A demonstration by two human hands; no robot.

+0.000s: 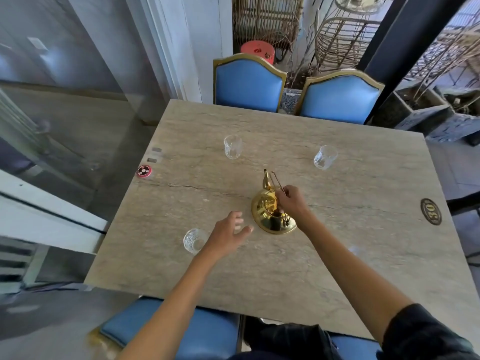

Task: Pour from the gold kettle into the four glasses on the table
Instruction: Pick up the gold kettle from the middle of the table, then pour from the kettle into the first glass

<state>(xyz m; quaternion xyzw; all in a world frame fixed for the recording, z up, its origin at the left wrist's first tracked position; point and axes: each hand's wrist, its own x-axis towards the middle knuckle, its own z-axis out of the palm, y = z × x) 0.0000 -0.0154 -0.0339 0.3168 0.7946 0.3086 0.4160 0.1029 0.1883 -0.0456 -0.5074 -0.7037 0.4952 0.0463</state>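
Blue chair seats [166, 331] sit at the bottom of the frame, with both forearms reaching up over the stone bench [363, 178]. At centre stands the gold kettle [270, 214], spout toward the upper part of the frame, its thin wire handle tipped up. Three glasses are plain: one at upper centre [232, 146], one at upper right [325, 157], one at lower left [194, 240]. A faint clear shape right of the right forearm may be the fourth glass [354, 250]; I cannot be sure.

The main risk is the handle: it is thin and seems to pivot, so the kettle could swing or tip as it lifts and spill early. The lower-left glass sits just beside the left wrist and could be knocked over by a sideways move.

The right hand [291, 201] is curled closed around the handle above the lid. The left hand [228, 235] is spread open, fingers loose, holding nothing, just beside the kettle's base.
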